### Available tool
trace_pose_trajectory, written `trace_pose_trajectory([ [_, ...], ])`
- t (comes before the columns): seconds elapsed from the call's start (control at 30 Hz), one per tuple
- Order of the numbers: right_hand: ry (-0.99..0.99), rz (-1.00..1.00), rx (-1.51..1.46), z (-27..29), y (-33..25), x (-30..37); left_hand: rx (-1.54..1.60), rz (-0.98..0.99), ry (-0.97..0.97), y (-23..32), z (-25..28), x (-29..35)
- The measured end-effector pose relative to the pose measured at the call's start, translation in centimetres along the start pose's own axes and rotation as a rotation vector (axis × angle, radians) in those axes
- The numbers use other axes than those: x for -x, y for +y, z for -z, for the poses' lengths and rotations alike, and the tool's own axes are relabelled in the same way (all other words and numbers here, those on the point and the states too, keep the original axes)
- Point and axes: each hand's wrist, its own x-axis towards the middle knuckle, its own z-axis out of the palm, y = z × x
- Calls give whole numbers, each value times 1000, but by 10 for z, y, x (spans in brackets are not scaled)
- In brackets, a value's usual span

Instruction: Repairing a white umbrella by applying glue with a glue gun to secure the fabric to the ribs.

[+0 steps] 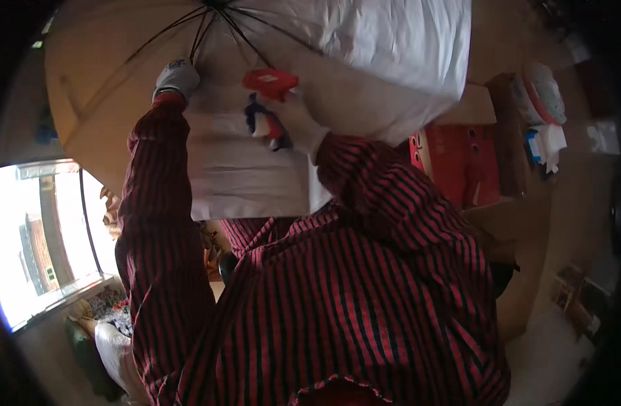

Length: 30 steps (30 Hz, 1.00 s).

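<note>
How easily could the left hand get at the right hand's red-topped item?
Probably yes: nothing visible blocks the gap from left hand to red-topped item, with the umbrella behind; the hold of the right hand might hinder taking it.

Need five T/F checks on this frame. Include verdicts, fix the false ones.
1. The right hand grips a red-and-blue handheld tool. True.
2. The umbrella is folded shut. False: the umbrella is open.
3. The left hand is gloved. True.
4. The sleeves are plain white. False: the sleeves are striped red and black.
5. A red box is to the right of the right hand. True.
</note>
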Motion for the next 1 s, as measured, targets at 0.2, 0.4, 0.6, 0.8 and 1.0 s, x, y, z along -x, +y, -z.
trace_pose_trajectory([
  [0.2,218,184,379,42,-39,2,249,159,329,50,-9,65],
  [0.4,88,275,496,54,-40,11,272,-152,-120,97,-34,109],
  [0.6,102,313,532,48,-30,11,430,-155,-226,60,-77,59],
  [0.8,245,190,391,12,19,26,422,-210,-235,72,-55,57],
  [1.0,305,-17,486,-11,65,42,532,-164,-428,74,-71,35],
])
